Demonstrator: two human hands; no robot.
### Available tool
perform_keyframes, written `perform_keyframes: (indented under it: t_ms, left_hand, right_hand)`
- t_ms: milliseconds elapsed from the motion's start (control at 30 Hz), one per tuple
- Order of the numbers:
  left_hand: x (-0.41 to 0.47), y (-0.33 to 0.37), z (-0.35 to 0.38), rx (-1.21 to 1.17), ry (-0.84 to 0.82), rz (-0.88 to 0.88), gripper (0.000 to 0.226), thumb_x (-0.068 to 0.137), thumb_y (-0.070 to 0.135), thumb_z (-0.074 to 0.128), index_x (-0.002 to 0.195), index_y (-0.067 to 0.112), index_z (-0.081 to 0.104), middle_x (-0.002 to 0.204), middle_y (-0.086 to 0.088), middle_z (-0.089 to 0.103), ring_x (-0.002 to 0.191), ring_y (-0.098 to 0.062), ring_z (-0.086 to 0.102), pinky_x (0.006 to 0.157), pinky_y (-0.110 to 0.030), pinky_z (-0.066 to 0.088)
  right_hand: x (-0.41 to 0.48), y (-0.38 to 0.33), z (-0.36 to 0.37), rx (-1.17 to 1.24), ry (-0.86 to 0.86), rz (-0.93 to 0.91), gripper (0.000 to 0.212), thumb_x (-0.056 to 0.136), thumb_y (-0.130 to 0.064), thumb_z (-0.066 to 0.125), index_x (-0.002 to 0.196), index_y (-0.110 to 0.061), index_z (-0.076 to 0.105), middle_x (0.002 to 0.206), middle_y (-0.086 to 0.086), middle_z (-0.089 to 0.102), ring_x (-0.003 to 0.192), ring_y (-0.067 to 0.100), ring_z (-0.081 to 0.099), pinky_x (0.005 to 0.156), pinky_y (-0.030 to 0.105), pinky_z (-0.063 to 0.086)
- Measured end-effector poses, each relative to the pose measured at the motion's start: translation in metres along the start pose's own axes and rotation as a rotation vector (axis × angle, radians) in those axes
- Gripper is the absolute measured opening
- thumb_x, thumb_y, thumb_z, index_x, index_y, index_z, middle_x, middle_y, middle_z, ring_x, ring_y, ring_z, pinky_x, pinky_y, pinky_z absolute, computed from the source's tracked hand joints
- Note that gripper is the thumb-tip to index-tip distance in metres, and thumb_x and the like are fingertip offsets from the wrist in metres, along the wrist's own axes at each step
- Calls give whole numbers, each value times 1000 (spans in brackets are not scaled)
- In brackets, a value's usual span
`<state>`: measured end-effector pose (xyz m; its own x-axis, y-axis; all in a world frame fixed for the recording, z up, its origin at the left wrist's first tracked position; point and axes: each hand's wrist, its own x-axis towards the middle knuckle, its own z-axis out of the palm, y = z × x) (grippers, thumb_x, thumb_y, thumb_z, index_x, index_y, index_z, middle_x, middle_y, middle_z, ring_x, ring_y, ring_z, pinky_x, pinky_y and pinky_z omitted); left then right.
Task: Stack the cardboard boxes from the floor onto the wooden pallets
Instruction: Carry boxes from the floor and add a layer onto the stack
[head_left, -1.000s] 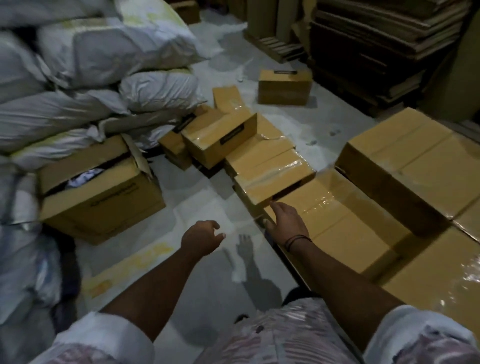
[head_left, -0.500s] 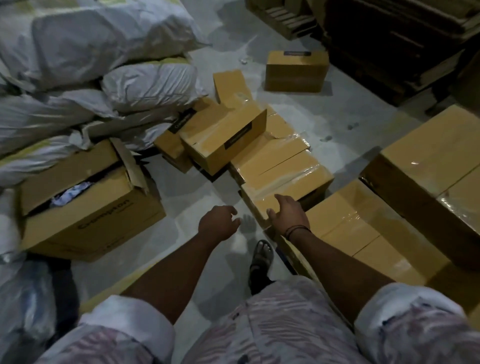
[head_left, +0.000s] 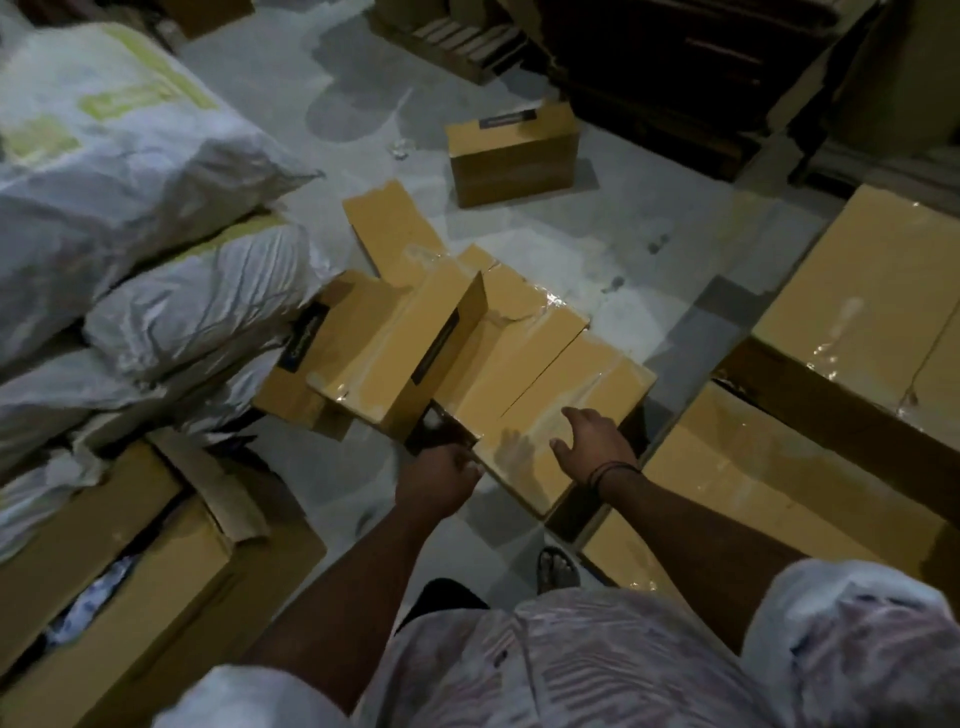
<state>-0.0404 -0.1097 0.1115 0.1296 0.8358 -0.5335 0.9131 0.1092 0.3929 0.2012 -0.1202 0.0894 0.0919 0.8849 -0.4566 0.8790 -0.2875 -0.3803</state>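
Taped cardboard box (head_left: 550, 415) lies flat on the floor (head_left: 649, 291), nearest of a row. Right hand (head_left: 592, 447) flat on its lid, fingers spread; left hand (head_left: 436, 480) curled at its left edge, grip unclear. Likely stiff, tape-slick: lift by underside edges

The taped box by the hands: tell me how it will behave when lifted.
Probably stiff: the taped box keeps square edges. Its glossy taped top may be slippery under the right hand. Flat and wide, it is unlikely to tip.
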Motion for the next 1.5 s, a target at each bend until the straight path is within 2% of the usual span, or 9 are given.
perform_keyframes:
  t_ms: [200,333,467,633,900,1067,1200,1367,1500]
  left_hand:
    - [91,-11,-19,75,-184,113,28,100,38,60,109,15,73,101,-7,75,90,-21,70,78,-34,58]
    - [157,-23,-24,191,-320,267,35,103,42,53,82,15,62,80,-2,63,83,-25,67,62,-31,39]
    - [249,-50,-10,199,-480,274,49,89,65,45,97,26,72,90,5,72,84,-15,69,78,-34,57]
    - [375,-56,25,247,-497,301,22,99,36,58,105,20,72,101,-1,70,99,-25,68,76,-28,47]
    - [511,-64,193,341,-404,461,40,92,41,67,123,16,70,118,-8,73,109,-29,67,94,-38,54]
    - [525,-67,262,326,-367,384,65,89,41,69,148,22,48,154,-10,39,137,-36,40,109,-46,42]
    - [531,-69,281,334,-307,394,80,84,42,74,152,31,33,156,-12,25,137,-40,30,107,-50,40]
    - [528,-52,300,259,-334,389,96,80,48,80,156,35,24,151,-14,23,133,-45,36,108,-54,40]
    - [521,-41,302,223,-323,281,97,82,53,78,159,38,22,154,-15,19,136,-48,36,110,-53,40]
  right_hand:
    - [44,16,16,138,-24,274,63,99,-45,54,153,-19,37,147,11,49,129,34,50,103,46,49]
    - [72,17,32,290,-20,476,64,97,-44,57,152,-19,40,149,12,49,128,34,52,103,48,50]
    - [118,15,61,394,-29,662,66,98,-41,59,155,-16,35,154,14,42,135,36,47,108,47,45]
    - [209,39,134,615,-17,854,75,96,-43,63,157,-13,31,155,15,41,135,36,47,109,43,44]
    - [341,136,281,561,-50,832,81,97,-44,61,159,-10,21,164,14,23,148,34,29,117,41,33]
    - [353,168,346,422,-189,785,99,93,-52,61,160,-7,5,168,11,-14,155,36,-3,124,48,19]
    - [344,165,364,361,-195,775,116,87,-58,65,159,-3,-7,164,17,-25,153,39,-17,123,50,12]
    - [348,182,358,626,214,944,91,86,-56,69,155,-10,29,164,11,7,149,38,18,119,46,31]
    - [353,193,336,896,136,962,117,74,-66,78,161,-37,6,163,10,12,146,38,26,114,46,34]
